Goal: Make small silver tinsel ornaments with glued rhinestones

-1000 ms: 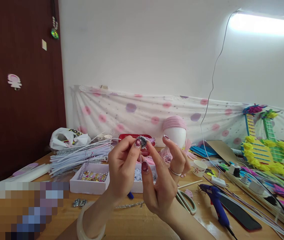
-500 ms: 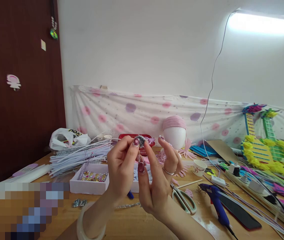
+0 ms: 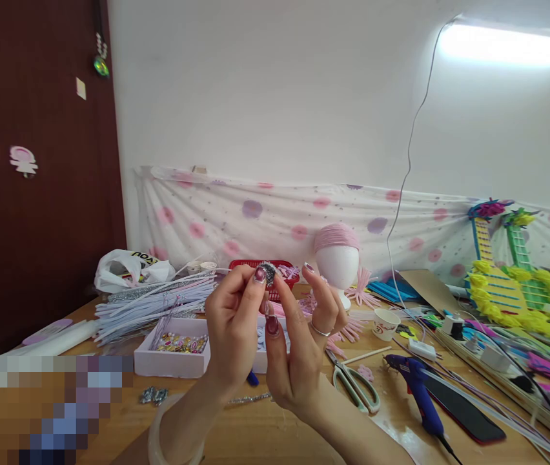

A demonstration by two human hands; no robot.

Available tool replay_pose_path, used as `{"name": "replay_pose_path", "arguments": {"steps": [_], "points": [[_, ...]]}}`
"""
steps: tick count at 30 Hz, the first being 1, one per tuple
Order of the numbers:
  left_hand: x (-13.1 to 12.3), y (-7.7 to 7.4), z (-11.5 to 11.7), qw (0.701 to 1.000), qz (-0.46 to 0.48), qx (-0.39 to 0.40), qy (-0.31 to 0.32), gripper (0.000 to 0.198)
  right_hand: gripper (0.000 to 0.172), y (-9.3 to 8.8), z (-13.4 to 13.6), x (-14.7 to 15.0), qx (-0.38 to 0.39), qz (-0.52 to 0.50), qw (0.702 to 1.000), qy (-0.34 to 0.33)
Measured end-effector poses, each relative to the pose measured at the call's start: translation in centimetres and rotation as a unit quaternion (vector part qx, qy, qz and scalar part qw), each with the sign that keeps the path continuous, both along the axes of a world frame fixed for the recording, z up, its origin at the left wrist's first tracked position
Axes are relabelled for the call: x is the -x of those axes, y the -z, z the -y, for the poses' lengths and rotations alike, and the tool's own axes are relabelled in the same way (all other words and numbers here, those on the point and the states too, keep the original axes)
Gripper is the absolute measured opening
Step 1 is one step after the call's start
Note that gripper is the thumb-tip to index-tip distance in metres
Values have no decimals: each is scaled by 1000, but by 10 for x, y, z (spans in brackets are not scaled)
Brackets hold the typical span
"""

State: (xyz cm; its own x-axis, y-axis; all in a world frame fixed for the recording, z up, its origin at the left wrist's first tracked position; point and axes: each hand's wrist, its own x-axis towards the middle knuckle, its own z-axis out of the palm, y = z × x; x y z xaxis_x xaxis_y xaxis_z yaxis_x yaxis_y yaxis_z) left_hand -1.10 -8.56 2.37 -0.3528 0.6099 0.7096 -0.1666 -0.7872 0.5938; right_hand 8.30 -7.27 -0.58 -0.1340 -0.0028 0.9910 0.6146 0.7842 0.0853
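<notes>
In the middle of the head view, my left hand (image 3: 236, 316) is closed in a pinch, thumb and index finger on a small rounded coil of silver tinsel pipe cleaner (image 3: 270, 272). My right hand (image 3: 301, 336) meets the coil's right edge with its index fingertip. The right thumb stays lower, apart from that finger, and the other right fingers are spread. Part of the coil is covered by fingertips. On the table below lie a silver tinsel strip (image 3: 249, 399), partly behind my hands, and small silver tinsel pieces (image 3: 153, 395).
Scissors (image 3: 356, 386), a blue glue gun (image 3: 417, 391) and a paper cup (image 3: 386, 323) lie to the right. A white tray (image 3: 171, 367) of beads and bundled pipe cleaners (image 3: 153, 307) are left. Behind are a red basket (image 3: 246, 263) and a foam head (image 3: 339, 265). A power strip (image 3: 492, 361) runs far right.
Both hands and the coil have shifted very slightly left in view. The right thumb sits a little lower and farther from the coil. The pinch of my left hand persists.
</notes>
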Motion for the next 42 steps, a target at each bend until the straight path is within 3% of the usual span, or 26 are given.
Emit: {"name": "replay_pose_path", "arguments": {"steps": [9, 11, 13, 15, 17, 19, 21, 27, 35, 37, 42], "points": [[4, -3, -2, 999, 23, -14, 36, 22, 54, 5, -5, 0, -23, -31, 999, -24], [5, -3, -3, 998, 24, -16, 50, 22, 50, 2, -8, -4, -24, -79, 994, -70], [7, -4, -3, 998, -2, -10, 68, 23, 43, -6, -13, -11, 40, -133, 978, -158], [7, -6, -2, 995, -62, 2, 83, 25, 37, -18, -20, -19, 150, -138, 937, -284], [8, -9, -1, 988, -128, 15, 90, 28, 40, -32, -27, -29, 280, -90, 861, -415], [8, -12, 1, 980, -174, 23, 88, 30, 49, -43, -31, -36, 381, -34, 790, -480], [9, -14, 1, 975, -203, 29, 85, 31, 54, -49, -33, -41, 434, -9, 746, -505], [14, -14, 0, 968, -235, 29, 80, 27, 45, -49, -31, -42, 470, -9, 683, -559], [14, -14, 2, 970, -231, 10, 76, 26, 46, -47, -31, -42, 481, 20, 652, -586], [14, -15, 1, 970, -228, 8, 80, 26, 46, -46, -30, -40, 490, 12, 620, -612], [16, -13, -1, 971, -223, 2, 90, 26, 44, -44, -29, -35, 538, -51, 499, -678]]}}
